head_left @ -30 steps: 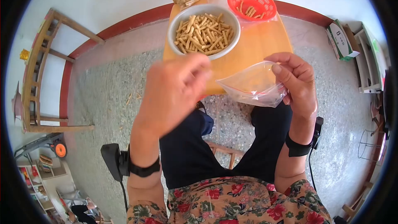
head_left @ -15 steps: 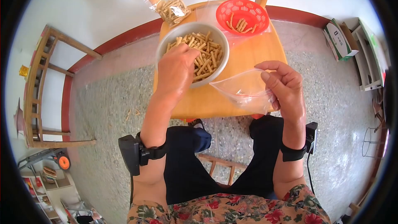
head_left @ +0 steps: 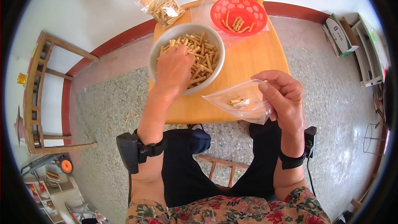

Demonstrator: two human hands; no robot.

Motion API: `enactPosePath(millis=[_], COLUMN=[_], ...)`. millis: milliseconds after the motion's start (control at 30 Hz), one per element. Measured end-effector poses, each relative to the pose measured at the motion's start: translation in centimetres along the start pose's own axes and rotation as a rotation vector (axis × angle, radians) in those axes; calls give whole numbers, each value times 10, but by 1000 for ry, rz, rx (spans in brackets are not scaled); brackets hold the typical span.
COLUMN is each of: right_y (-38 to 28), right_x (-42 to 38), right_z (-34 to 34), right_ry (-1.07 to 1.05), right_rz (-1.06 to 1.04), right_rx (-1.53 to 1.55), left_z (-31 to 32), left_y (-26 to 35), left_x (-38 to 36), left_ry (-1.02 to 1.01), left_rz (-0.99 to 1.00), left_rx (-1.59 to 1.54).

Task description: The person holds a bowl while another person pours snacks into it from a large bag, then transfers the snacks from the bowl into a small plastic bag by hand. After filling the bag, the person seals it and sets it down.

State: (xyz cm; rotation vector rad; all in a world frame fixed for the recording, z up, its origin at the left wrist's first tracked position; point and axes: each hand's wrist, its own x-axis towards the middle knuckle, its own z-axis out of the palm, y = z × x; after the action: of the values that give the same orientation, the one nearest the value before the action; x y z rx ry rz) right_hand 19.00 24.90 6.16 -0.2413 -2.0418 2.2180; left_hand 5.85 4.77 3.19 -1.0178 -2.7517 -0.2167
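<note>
My left hand [head_left: 175,68] reaches down into a grey-white bowl [head_left: 221,45] full of short, light-brown snack sticks [head_left: 205,63]. Its fingers are curled among the sticks and the tips are hidden, so what they grip cannot be made out. My right hand [head_left: 285,96] pinches the edge of a clear zip bag [head_left: 253,110] between thumb and fingers. The bag hangs tilted over the front of the wooden chair seat [head_left: 265,60], its mouth toward the bowl. A few pieces of stick [head_left: 237,101] lie inside it.
Behind the bowl, a filled zip bag [head_left: 166,11] rests at the back left of the seat. A red plastic basket [head_left: 260,14] with several sticks stands back right, on clear plastic. A wooden frame [head_left: 35,95] is at far left; a carton [head_left: 338,37] lies at right.
My left hand stays in the bowl and has shifted slightly. The zip bag in my right hand has moved a little lower and left, and pieces now show inside it. The view has shifted slightly.
</note>
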Motion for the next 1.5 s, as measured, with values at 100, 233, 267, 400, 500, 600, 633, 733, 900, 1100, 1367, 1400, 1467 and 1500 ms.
enactPosePath(millis=[100,233,267,400,500,600,633,733,900,1100,1367,1400,1467,1500], right_y=[1,4,4,4,5,4,5,2,5,9,14,17,22,22], right_x=[0,0,0,0,-2,-3,-4,-6,-9,-14,-13,-13,-11,-11], right_z=[1,2,3,4,6,7,7,9,13,14,15,15,16,16], right_ry=[-9,-33,-40,-47,-45,-50,-55,-59,-53,-64,-87,-83,-89,-85], right_rz=[10,26,30,23,19,9,8,19,-4,-5,-17,-15,-60,-57], right_rx=[11,12,12,12,26,20,23,26,15,-5,17,17,34,33], left_z=[-3,0,0,-2,2,2,0,-8,-39,-62,-61,-61,-60,-58], left_y=[2,-1,-1,0,0,2,4,8,34,52,67,69,74,75], left_x=[-1,-4,-5,-11,-13,-16,-19,-28,-46,-63,-73,-73,-72,-72], left_ry=[-28,13,32,100,149,271,281,275,211,139,144,140,105,100], left_rz=[40,63,69,9,5,-19,-92,-208,-300,-345,-286,-285,-360,-360], left_rx=[34,-7,-30,-156,-177,-200,-358,-771,-1457,-1583,-1611,-1612,-1556,-1559])
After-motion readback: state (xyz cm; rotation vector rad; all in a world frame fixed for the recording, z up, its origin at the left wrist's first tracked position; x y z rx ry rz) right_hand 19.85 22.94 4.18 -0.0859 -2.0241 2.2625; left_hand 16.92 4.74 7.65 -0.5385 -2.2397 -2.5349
